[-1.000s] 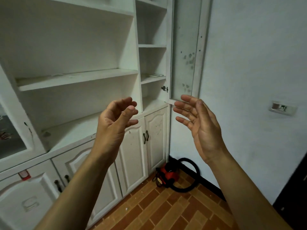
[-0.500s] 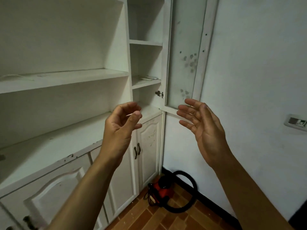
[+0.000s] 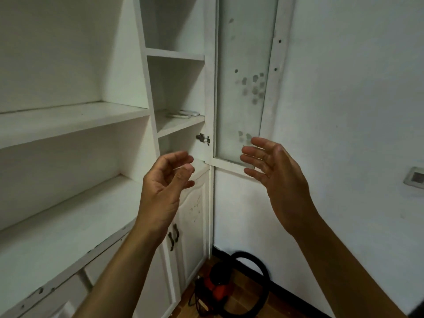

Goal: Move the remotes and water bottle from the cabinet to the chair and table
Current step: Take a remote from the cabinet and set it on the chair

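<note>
The remotes point(image 3: 182, 114) lie flat on a narrow shelf point(image 3: 181, 123) in the right column of the cabinet point(image 3: 142, 65), pale against pale board and small in the head view, so I cannot tell how many there are. No water bottle shows anywhere, nor the chair or table.

Below that shelf both hands are raised and empty. The left hand point(image 3: 164, 189) is half curled, thumb near the fingertips but pinching nothing. The right hand point(image 3: 278, 180) is flat and spread, its fingers point(image 3: 252, 157) in front of the lower edge of the glass door point(image 3: 243, 88), which stands swung out just beside the shelf.

The risks, as I judge them:
- the right hand could knock the door on its way up, since it hangs beside the opening
- the shelf bay is narrow, so two hands reaching together would crowd each other
- flat, smooth remotes may slide back or off the edge if scooped carelessly
- the red tool point(image 3: 218, 292) and black hose point(image 3: 250, 281) on the floor could trip a step away
</note>
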Demonstrator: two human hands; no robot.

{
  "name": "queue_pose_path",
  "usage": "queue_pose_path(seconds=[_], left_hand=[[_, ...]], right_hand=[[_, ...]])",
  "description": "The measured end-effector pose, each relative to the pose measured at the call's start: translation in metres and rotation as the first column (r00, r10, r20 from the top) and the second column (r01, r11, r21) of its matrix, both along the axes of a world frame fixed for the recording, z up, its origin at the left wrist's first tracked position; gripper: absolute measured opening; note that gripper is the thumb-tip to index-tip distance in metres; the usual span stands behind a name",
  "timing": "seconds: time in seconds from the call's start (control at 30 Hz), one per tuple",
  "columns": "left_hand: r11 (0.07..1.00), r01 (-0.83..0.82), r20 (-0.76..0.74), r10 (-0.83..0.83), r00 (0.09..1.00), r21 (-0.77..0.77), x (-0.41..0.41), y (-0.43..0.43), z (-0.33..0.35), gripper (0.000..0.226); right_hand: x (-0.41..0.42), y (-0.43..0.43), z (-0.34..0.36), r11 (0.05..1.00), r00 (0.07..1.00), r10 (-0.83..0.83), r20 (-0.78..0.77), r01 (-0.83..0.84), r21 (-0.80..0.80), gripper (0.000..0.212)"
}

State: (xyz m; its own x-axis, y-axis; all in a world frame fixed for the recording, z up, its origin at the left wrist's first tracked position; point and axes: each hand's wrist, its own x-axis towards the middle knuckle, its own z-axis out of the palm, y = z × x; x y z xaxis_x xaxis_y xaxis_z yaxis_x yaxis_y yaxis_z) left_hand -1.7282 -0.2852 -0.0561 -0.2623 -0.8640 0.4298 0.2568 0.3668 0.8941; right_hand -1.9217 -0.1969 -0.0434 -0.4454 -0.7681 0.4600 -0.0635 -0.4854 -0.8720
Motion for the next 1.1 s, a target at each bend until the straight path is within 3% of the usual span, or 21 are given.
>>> queue_pose_path(seconds=[0.3,0.47,0.67,0.97,1.1], left_hand=[[0.997,-0.061,0.119,0.067,0.991,-0.056,-0.099,-0.079,0.004,0.028],[0.992,-0.11,0.086,0.115,0.99,-0.056,-0.139,-0.121,0.022,0.047],[0.987,-0.161,0.128,0.16,0.979,-0.01,-0.167,-0.165,0.015,0.028],[0.981,-0.189,0.067,0.186,0.98,0.032,-0.201,-0.272,0.019,0.029],[0.986,-0.164,0.0,0.164,0.986,0.039,-0.194,-0.33,0.029,0.028]], right_hand=[[-0.091,-0.098,-0.009,0.995,0.996,0.089,0.028,-0.087,-0.051,0.044],[-0.139,-0.153,-0.001,0.989,0.991,0.134,0.027,-0.132,-0.072,0.045],[-0.166,-0.208,-0.002,0.976,0.979,0.205,0.016,-0.204,-0.071,0.042],[-0.189,-0.304,0.001,0.989,0.989,0.136,-0.059,-0.139,-0.044,0.046],[-0.183,-0.353,0.022,0.993,0.989,0.11,-0.095,-0.114,-0.039,0.075]])
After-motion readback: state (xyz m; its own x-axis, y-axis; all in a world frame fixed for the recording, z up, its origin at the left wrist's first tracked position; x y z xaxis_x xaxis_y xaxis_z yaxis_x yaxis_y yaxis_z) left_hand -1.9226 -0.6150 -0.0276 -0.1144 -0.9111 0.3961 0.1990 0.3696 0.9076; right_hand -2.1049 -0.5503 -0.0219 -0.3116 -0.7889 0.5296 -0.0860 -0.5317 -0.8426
